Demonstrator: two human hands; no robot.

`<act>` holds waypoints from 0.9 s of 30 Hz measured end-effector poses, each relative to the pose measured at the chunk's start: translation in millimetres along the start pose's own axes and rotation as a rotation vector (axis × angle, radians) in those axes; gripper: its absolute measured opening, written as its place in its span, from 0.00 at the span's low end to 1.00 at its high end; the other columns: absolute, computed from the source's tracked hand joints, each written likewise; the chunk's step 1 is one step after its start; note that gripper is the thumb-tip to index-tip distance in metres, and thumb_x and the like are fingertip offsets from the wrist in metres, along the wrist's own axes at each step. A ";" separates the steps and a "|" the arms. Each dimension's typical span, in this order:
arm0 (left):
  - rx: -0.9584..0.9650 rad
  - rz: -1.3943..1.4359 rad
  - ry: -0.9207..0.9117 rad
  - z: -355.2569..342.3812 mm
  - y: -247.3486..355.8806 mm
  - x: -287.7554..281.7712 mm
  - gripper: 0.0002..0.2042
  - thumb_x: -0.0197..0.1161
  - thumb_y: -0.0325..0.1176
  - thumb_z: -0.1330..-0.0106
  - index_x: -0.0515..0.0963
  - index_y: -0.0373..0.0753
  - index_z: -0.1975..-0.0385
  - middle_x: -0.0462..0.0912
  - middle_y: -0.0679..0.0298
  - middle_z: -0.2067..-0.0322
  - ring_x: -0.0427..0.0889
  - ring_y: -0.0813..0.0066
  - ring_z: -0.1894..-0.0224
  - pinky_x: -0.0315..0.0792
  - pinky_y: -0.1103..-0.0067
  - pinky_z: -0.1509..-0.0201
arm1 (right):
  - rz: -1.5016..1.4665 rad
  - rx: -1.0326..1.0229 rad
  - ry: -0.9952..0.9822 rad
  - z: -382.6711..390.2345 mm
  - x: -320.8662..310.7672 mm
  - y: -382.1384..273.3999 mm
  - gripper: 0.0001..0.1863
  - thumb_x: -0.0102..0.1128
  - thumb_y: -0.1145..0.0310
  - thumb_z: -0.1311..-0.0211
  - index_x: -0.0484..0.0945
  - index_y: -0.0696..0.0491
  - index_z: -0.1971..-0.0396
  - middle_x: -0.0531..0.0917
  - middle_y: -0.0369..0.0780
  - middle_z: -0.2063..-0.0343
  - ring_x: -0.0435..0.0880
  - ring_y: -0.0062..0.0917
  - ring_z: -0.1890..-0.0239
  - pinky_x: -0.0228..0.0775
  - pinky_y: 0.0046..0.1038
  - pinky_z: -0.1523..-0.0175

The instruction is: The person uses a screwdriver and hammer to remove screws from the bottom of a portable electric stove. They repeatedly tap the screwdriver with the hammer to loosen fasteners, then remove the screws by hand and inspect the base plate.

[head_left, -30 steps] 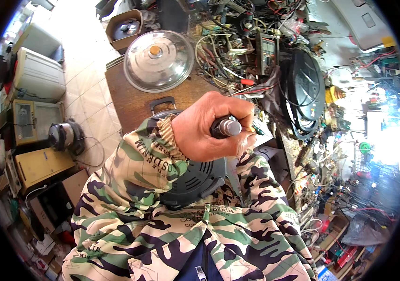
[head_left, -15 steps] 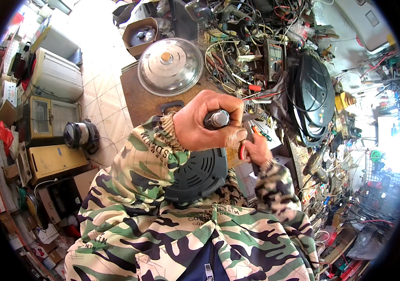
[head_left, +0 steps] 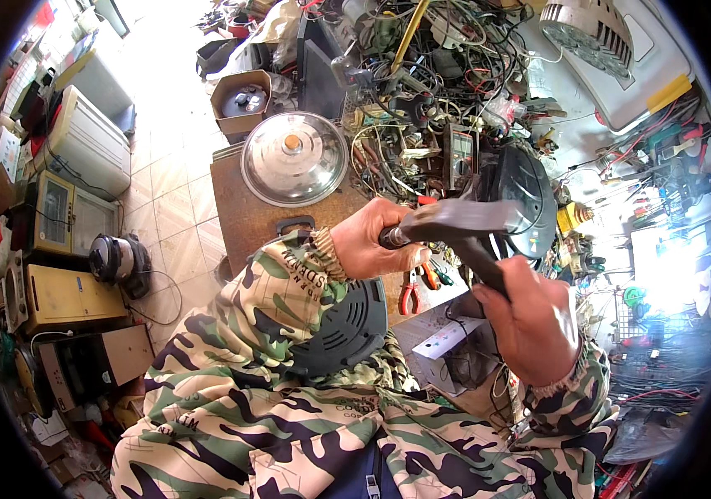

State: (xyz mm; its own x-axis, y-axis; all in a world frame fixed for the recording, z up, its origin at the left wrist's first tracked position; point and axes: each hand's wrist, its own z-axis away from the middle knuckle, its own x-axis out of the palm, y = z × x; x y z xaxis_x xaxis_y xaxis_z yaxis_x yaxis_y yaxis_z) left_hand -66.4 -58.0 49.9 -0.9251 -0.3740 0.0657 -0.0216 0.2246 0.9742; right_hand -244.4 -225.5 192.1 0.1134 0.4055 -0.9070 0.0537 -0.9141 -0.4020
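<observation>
The right hand (head_left: 536, 326) has its fingers wrapped round the handle of a hammer (head_left: 462, 223), whose blurred head sits at eleven o'clock from that hand; probably stiff and head-heavy, it suits a hold well down the handle. Near nine o'clock from the head, the left hand's (head_left: 364, 245) fingers curl round a dark-handled tool (head_left: 391, 239), likely rigid and light, best gripped by its handle. Whether the two touch, I cannot tell. At seven o'clock from it, the black vented base (head_left: 340, 328) looks like hard, perhaps brittle plastic.
</observation>
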 end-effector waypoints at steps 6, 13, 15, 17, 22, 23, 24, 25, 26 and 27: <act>0.112 -0.102 0.030 0.0 -9.2 -0.7 0.10 0.67 0.36 0.33 0.81 0.34 0.66 0.72 0.73 0.78 0.66 0.88 0.74 0.65 0.80 0.71 | -0.047 0.050 -0.025 2.9 10.7 5.6 0.10 0.68 0.69 0.33 0.74 0.56 0.64 0.80 0.48 0.78 0.82 0.50 0.76 0.70 0.42 0.73; 0.145 -0.100 0.025 -2.4 -14.6 -3.0 0.10 0.66 0.36 0.32 0.80 0.33 0.65 0.72 0.75 0.78 0.65 0.89 0.74 0.63 0.81 0.72 | -0.121 0.085 0.008 2.5 15.7 6.4 0.11 0.67 0.68 0.32 0.72 0.56 0.65 0.80 0.50 0.77 0.82 0.52 0.74 0.69 0.43 0.73; 0.133 -0.093 0.032 -0.3 -12.2 -2.6 0.11 0.67 0.36 0.32 0.80 0.34 0.65 0.71 0.74 0.78 0.65 0.87 0.75 0.63 0.80 0.72 | -0.076 0.066 -0.017 1.6 15.7 9.4 0.11 0.67 0.68 0.32 0.73 0.56 0.64 0.79 0.49 0.77 0.82 0.51 0.75 0.69 0.43 0.73; 0.152 -0.060 0.040 0.7 -11.5 -4.5 0.11 0.67 0.37 0.32 0.80 0.34 0.66 0.71 0.73 0.79 0.65 0.87 0.75 0.64 0.80 0.72 | -0.120 0.056 0.036 -3.4 13.3 3.0 0.11 0.67 0.68 0.32 0.73 0.56 0.64 0.80 0.49 0.77 0.82 0.50 0.75 0.69 0.43 0.73; 0.124 -0.029 0.001 -2.5 -11.1 -0.2 0.11 0.67 0.36 0.33 0.78 0.34 0.68 0.71 0.73 0.79 0.66 0.85 0.75 0.64 0.79 0.71 | -0.072 0.067 -0.018 1.5 14.4 7.8 0.10 0.67 0.68 0.32 0.74 0.56 0.63 0.80 0.49 0.76 0.83 0.49 0.75 0.70 0.43 0.73; 0.139 -0.060 0.002 -2.6 -10.8 -0.9 0.11 0.67 0.36 0.33 0.77 0.34 0.70 0.70 0.73 0.79 0.66 0.85 0.76 0.64 0.79 0.72 | -0.091 0.062 -0.049 -0.6 11.3 7.5 0.10 0.67 0.68 0.32 0.74 0.56 0.63 0.81 0.50 0.76 0.83 0.49 0.75 0.70 0.43 0.72; 0.141 -0.063 0.007 -1.1 -10.1 -3.2 0.11 0.67 0.36 0.33 0.77 0.35 0.71 0.70 0.72 0.79 0.66 0.85 0.76 0.64 0.79 0.72 | -0.087 0.047 -0.045 -4.9 9.0 4.6 0.09 0.67 0.70 0.33 0.75 0.56 0.63 0.80 0.48 0.77 0.83 0.45 0.76 0.70 0.41 0.72; 0.143 -0.067 0.013 1.3 -11.6 -5.4 0.12 0.67 0.36 0.33 0.76 0.35 0.72 0.70 0.72 0.80 0.66 0.85 0.76 0.63 0.80 0.72 | -0.097 0.045 -0.004 -7.0 3.7 0.9 0.09 0.67 0.70 0.33 0.75 0.56 0.63 0.80 0.47 0.77 0.83 0.44 0.76 0.69 0.40 0.72; 0.144 -0.072 0.021 4.0 -10.4 -7.8 0.12 0.67 0.36 0.33 0.75 0.35 0.73 0.70 0.72 0.80 0.65 0.85 0.76 0.63 0.80 0.72 | -0.108 0.040 0.036 -8.2 -3.9 -3.2 0.09 0.67 0.71 0.33 0.75 0.56 0.62 0.79 0.47 0.77 0.82 0.43 0.77 0.69 0.40 0.73; 0.162 -0.057 0.007 0.6 -6.1 -4.2 0.13 0.67 0.36 0.34 0.73 0.35 0.75 0.69 0.72 0.80 0.65 0.85 0.76 0.62 0.80 0.72 | -0.109 0.051 0.074 -5.9 -10.1 -4.5 0.08 0.66 0.72 0.33 0.75 0.57 0.62 0.79 0.46 0.77 0.82 0.42 0.77 0.68 0.39 0.73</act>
State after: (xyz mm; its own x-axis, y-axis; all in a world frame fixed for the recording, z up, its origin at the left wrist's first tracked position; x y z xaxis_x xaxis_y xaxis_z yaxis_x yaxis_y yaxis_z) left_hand -62.6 -57.3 43.6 -0.9179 -0.3965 0.0130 -0.1358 0.3448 0.9288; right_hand -239.9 -225.4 203.7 0.1826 0.4996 -0.8468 0.0195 -0.8629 -0.5050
